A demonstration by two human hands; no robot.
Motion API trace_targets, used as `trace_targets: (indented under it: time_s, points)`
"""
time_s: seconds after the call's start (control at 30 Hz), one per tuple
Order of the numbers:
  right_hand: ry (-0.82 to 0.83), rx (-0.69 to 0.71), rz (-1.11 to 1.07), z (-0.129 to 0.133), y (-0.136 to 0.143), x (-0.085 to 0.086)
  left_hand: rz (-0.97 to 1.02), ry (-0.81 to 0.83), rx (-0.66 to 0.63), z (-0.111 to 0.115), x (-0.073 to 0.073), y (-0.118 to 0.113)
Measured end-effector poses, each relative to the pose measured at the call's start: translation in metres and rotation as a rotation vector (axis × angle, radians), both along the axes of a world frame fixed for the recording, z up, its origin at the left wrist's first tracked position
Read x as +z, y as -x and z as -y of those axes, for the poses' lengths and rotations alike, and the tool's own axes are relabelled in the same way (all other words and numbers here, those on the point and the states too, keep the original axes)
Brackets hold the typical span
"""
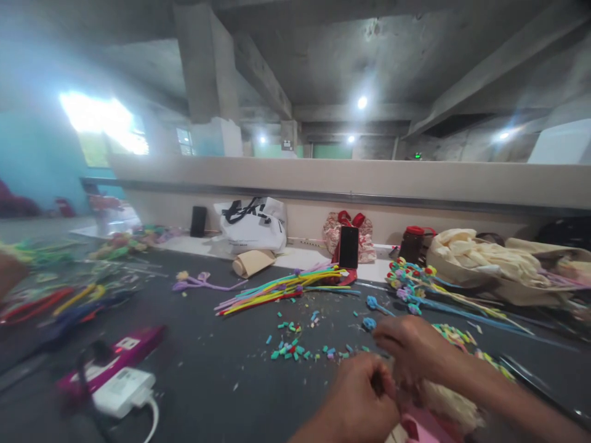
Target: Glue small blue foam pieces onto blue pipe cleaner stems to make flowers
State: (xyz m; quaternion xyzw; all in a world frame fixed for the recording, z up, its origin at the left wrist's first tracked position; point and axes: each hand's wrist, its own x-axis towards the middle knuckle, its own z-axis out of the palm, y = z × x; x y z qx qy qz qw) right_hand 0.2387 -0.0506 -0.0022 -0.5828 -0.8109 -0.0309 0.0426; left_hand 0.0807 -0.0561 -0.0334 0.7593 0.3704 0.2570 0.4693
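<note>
My left hand (pixel 357 394) is closed, its fingers curled in a pinch near the table's front right. Just beyond it and close to touching, my right hand (pixel 410 344) is closed too, fingers pointing down. Whatever they grip is hidden and blurred. Under them lie a pale fluffy bundle (pixel 450 403) and something pink (pixel 427 426). Past my right hand's knuckles sit a blue fuzzy ball (pixel 369 323) and a blue ball on a stem (pixel 372 301). Short cut bits of pipe cleaner (pixel 290 352) are scattered to the left of my hands.
Long coloured pipe cleaners (pixel 277 289) lie mid-table, with a phone (pixel 348 247) propped behind. Pipe-cleaner flowers (pixel 406 284) lie at right beside a cloth bag (pixel 480 258). A purple power strip (pixel 133 347) with a white charger (pixel 120 391) is at left. A white bag (pixel 253 224) stands behind.
</note>
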Motion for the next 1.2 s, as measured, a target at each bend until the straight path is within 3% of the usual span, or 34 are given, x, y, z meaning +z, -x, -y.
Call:
trace_targets:
  time_s: [0.2, 0.4, 0.63, 0.87, 1.0, 1.2]
  points:
    - [-0.008, -0.108, 0.172, -0.068, 0.004, -0.004, -0.014, -0.014, 0.022, -0.014, -0.005, 0.007]
    - [0.017, -0.183, 0.286, -0.115, 0.013, -0.019, -0.055, 0.124, 0.039, -0.017, 0.001, 0.009]
    - [0.069, -0.230, 0.310, -0.137, 0.017, -0.023, 0.071, 0.020, 0.061, -0.021, 0.008, 0.016]
    - [0.102, -0.284, 0.254, -0.135, 0.019, -0.023, 0.032, 0.005, 0.045, -0.020, 0.010, 0.019]
    - [0.050, -0.285, 0.164, -0.131, 0.019, -0.004, 0.007, -0.020, 0.034, -0.020, 0.011, 0.020]
    - [-0.127, -0.194, -0.092, -0.111, -0.002, 0.060, 0.064, 0.026, 0.054, -0.023, 0.008, 0.018]
